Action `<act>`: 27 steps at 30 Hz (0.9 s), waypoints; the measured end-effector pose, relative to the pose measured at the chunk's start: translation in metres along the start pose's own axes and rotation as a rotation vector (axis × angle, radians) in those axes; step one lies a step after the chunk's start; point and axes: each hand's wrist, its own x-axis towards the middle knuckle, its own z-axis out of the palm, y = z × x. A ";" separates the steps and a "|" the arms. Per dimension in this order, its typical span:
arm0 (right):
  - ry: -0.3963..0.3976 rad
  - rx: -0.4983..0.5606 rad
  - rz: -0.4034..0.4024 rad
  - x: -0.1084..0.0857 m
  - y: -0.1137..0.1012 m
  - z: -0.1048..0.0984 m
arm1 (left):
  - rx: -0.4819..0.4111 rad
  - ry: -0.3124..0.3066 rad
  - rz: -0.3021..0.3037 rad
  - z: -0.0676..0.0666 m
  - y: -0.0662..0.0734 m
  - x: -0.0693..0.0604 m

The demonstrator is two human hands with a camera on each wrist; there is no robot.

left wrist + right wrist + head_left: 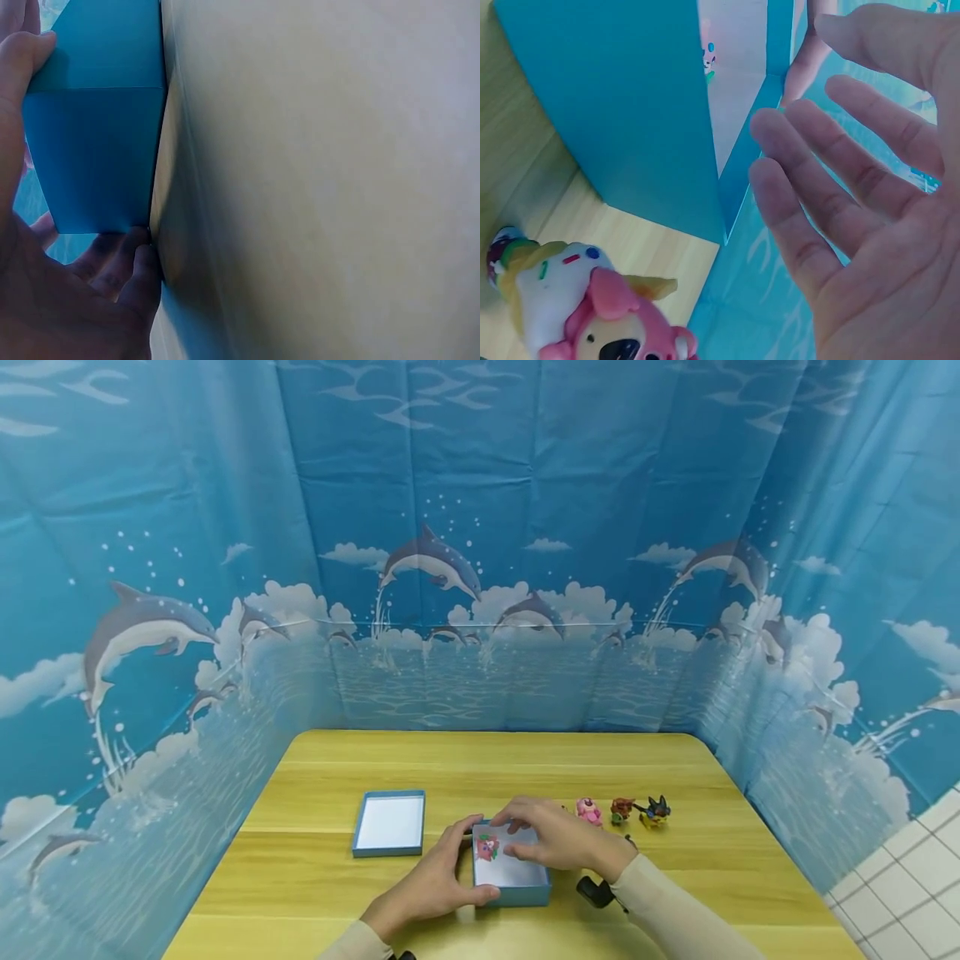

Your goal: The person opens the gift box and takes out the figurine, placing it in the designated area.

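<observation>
A blue box [517, 897] with a white inside stands on the table, its top uncovered. Inside it, toward the left, lies a small pink figurine [487, 847] with some green on it. My left hand [431, 883] grips the box's left side, thumb at the near wall and fingers at the far left corner; the left wrist view shows the thumb on the blue wall [97, 157]. Over the right part of the box hovers my right hand [558, 837], fingers loosely spread and nothing held, as the right wrist view confirms with the palm [885, 277].
Left of the box lies a shallow blue lid [390, 823], white side up. To the right stand a pink bear figurine [588, 812], a reddish-brown figurine [621, 811] and a dark-eared figurine [655, 812]. A dolphin-print curtain [480, 685] surrounds the wooden table [300, 877].
</observation>
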 end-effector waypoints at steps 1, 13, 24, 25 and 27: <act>-0.011 0.003 0.005 0.002 0.000 0.000 | 0.001 0.000 -0.001 0.000 0.000 0.000; -0.120 0.095 0.028 0.023 -0.001 0.009 | -0.004 -0.002 -0.022 0.000 -0.001 0.001; -0.185 0.059 0.048 0.028 0.002 0.014 | 0.010 -0.003 -0.028 0.001 0.000 0.000; -0.192 0.052 0.044 0.029 0.002 0.014 | 0.010 -0.002 -0.032 0.000 0.000 0.000; -0.197 0.027 0.034 0.031 0.003 0.014 | 0.011 0.000 -0.035 0.000 0.001 0.000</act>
